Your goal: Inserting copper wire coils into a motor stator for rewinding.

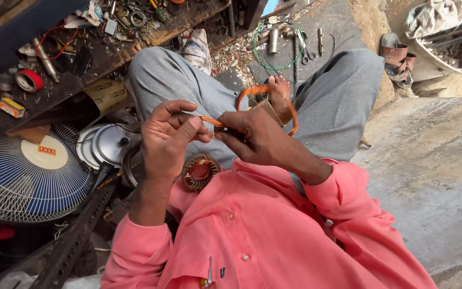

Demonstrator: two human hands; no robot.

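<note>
Copper wire [266,90], bundled into an orange loop, hangs around the person's bare foot [279,92] and runs back toward the chest, where both hands meet above the lap. The left hand [168,138] is closed, thumb and forefinger pinching a short stretch of the wire near its end. The right hand [252,138] is closed too, its fingertips gripping the same strand just beside the left hand's pinch, so the two hands nearly touch. Below the hands, resting on the lap against the pink shirt [252,230], lies a round motor stator [200,171] ringed with copper windings.

The person sits cross-legged in grey trousers [343,101] on a concrete floor [434,176]. To the left stands a blue and white fan guard [25,176], with a shiny metal pot lid [108,143] just beside it. Farther up, a cluttered wooden counter [81,64] carries a red tape roll [29,80], a red cable and small metal parts. Beyond the foot lie a green wire coil [268,53] and scissors [307,49], and brown sandals [397,59] sit at the upper right.
</note>
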